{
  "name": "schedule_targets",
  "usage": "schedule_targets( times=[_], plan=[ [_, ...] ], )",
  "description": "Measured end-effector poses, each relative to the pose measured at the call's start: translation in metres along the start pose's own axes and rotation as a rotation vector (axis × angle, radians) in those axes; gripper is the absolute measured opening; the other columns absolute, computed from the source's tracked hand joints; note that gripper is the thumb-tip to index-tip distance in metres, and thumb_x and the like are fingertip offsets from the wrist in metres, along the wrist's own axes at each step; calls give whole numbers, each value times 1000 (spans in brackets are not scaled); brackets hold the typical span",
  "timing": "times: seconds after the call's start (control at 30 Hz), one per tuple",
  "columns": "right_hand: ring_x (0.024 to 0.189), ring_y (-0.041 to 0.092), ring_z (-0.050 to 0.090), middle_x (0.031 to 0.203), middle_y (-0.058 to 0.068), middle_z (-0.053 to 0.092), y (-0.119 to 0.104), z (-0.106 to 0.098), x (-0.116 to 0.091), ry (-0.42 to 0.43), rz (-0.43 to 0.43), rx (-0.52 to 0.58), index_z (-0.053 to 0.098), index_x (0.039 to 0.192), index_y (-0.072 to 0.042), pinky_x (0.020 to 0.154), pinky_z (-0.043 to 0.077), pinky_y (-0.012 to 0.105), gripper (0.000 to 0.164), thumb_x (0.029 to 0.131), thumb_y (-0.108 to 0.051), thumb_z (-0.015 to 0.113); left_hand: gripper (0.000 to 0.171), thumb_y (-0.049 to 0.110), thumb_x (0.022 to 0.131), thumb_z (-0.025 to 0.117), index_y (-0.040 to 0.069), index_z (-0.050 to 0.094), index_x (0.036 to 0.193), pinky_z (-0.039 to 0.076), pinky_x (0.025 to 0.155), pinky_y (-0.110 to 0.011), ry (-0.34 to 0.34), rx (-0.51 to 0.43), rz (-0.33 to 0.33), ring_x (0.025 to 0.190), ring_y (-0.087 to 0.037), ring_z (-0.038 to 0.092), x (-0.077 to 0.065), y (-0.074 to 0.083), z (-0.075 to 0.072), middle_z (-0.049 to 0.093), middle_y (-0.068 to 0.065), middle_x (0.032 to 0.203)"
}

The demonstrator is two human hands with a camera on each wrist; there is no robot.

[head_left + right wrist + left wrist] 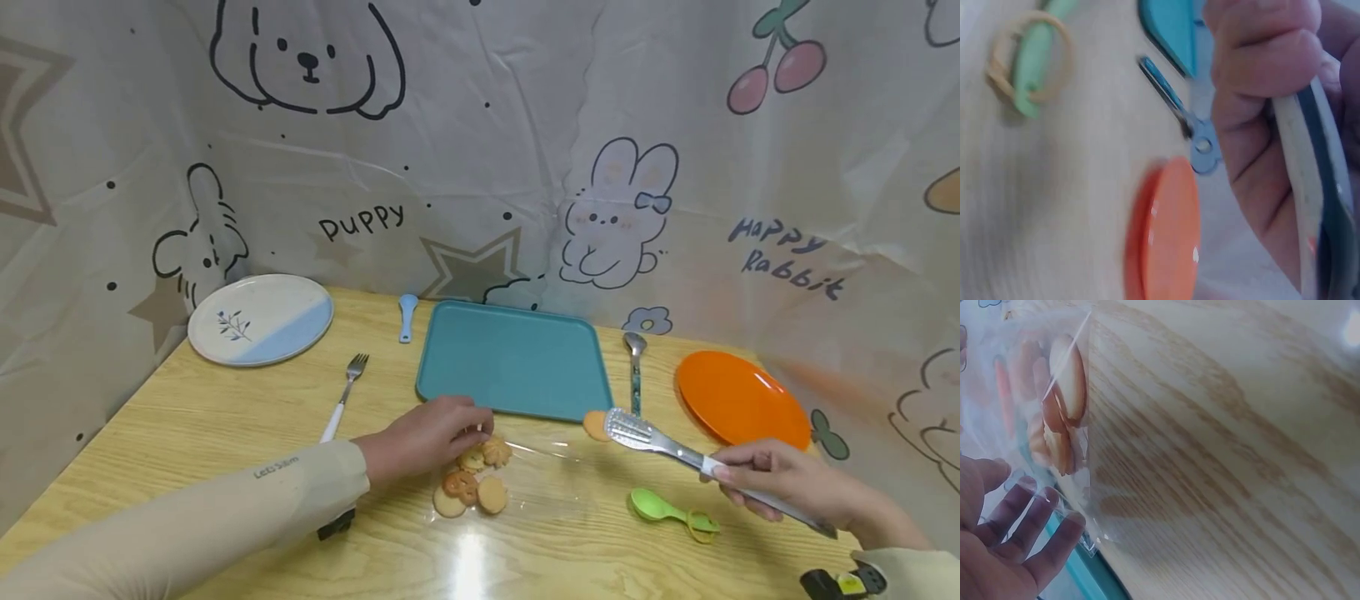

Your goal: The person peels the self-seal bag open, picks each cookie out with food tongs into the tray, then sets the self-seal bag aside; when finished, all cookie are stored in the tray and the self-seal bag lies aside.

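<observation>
On the table lies a clear plastic bag (551, 487) with several cookies (492, 495) at its left end. My left hand (435, 437) is at the bag's upper left edge. In the left wrist view its thumb and fingers (1054, 540) pinch the thin plastic, beside the cookies (1067, 381). With my right hand (780, 479) I grip metal tongs (678, 450) by the handle. A round cookie (596, 425) sits at the tongs' tip, near the front right corner of the teal tray (517, 358). The right wrist view shows the fingers curled round the tongs (1316, 162).
A green spoon (660, 506) with a yellow band lies below the tongs. An orange plate (738, 396) and a metal spoon (635, 367) stand right of the tray. Leftward are a blue spoon (407, 317), a fork (345, 396) and a white-and-blue plate (262, 321). A printed cloth (465, 167) hangs behind.
</observation>
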State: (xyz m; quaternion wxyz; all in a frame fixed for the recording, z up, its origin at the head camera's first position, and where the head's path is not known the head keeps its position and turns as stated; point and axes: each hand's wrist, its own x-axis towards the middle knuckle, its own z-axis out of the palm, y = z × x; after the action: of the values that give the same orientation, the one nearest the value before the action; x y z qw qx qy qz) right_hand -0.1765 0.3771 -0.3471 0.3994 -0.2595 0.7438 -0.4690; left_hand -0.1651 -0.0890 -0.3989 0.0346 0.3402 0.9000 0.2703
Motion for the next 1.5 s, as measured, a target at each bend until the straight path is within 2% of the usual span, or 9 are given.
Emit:
schedule_targets(
  times=[0.17,0.3,0.4,0.57,0.7,0.9,1.1,1.33,1.5],
  plan=[
    [55,29,41,78,5,58,-14,-12,14,244,49,-182,59,115,3,46,40,35,29,105,-17,41,11,23,99,56,20,66,97,44,66,-18,8,24,24,75,-4,50,0,0,1,59,12,86],
    [54,16,47,76,7,58,-30,-8,60,382,129,-289,63,111,-5,47,40,29,33,100,-35,52,10,23,99,57,21,66,96,43,66,-18,9,40,26,75,-4,49,2,0,2,57,12,84],
    [54,12,49,74,8,59,-42,-2,103,449,126,-370,65,106,-8,46,40,26,33,97,-39,56,9,23,98,57,20,65,94,43,66,-18,4,43,27,75,-5,49,3,2,3,56,12,83],
    [53,12,46,68,5,56,-58,9,169,599,20,-721,64,91,-7,49,40,26,27,100,-31,54,9,23,99,57,20,64,93,42,64,-19,-3,43,15,74,-6,48,5,5,2,55,12,82],
    [59,15,48,67,2,54,-63,16,205,712,20,-1020,61,85,-11,55,39,30,26,101,-31,52,11,23,99,57,22,62,90,40,63,-18,2,67,21,75,-6,47,7,7,2,53,11,80],
    [63,21,62,76,4,63,-62,23,240,739,-26,-1346,57,93,-11,51,48,35,18,100,-27,54,10,24,98,57,21,64,92,43,67,-19,1,77,12,77,-5,50,7,8,1,56,11,84],
    [68,22,63,83,6,63,-63,30,254,701,-45,-1519,59,103,-8,52,53,34,19,100,-26,54,11,26,98,57,21,65,93,44,68,-20,-6,73,12,77,-5,50,6,7,1,58,12,84],
    [79,23,66,94,8,66,-63,35,252,670,-38,-1513,59,116,-6,58,56,36,29,98,-29,57,11,26,98,57,21,64,92,42,66,-19,3,67,15,76,-5,49,5,7,2,56,12,82],
    [86,25,68,100,10,67,-61,33,248,671,-39,-1399,57,124,-5,67,57,39,38,98,-32,58,10,27,98,58,21,65,93,43,65,-19,5,53,3,75,-5,50,4,6,4,57,12,84]
  ],
)
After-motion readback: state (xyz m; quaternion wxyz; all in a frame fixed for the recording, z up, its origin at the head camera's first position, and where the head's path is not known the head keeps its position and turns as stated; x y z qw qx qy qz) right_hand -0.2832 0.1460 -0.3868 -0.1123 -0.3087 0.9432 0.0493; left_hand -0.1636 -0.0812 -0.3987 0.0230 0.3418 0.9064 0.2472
